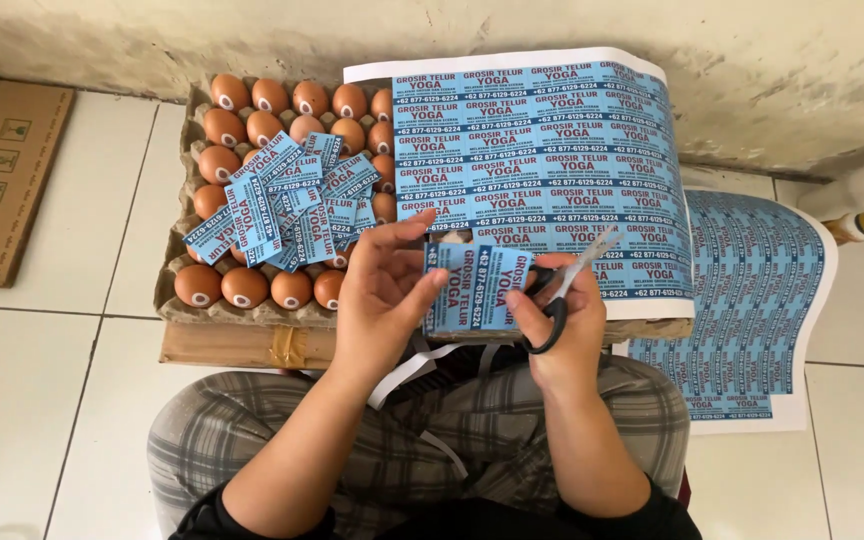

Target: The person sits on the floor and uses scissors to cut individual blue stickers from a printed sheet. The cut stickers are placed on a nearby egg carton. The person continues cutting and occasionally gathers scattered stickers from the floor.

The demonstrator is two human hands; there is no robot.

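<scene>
My left hand [384, 290] pinches a strip of blue printed labels [474, 288] by its left edge, held upright in front of me. My right hand [564, 325] grips black-handled scissors [564, 290], their blades angled up to the right beside the strip. Behind the hands a large sheet of blue labels [542, 150] lies over a stack. A pile of cut blue labels [287, 200] rests on brown eggs in a grey egg tray [177, 290].
A second label sheet [762, 300] lies on the white tiled floor at the right. A flat cardboard box [2, 180] is at the left. A yellow-capped bottle [857, 225] lies by the wall. My crossed legs in plaid trousers [212, 430] are below.
</scene>
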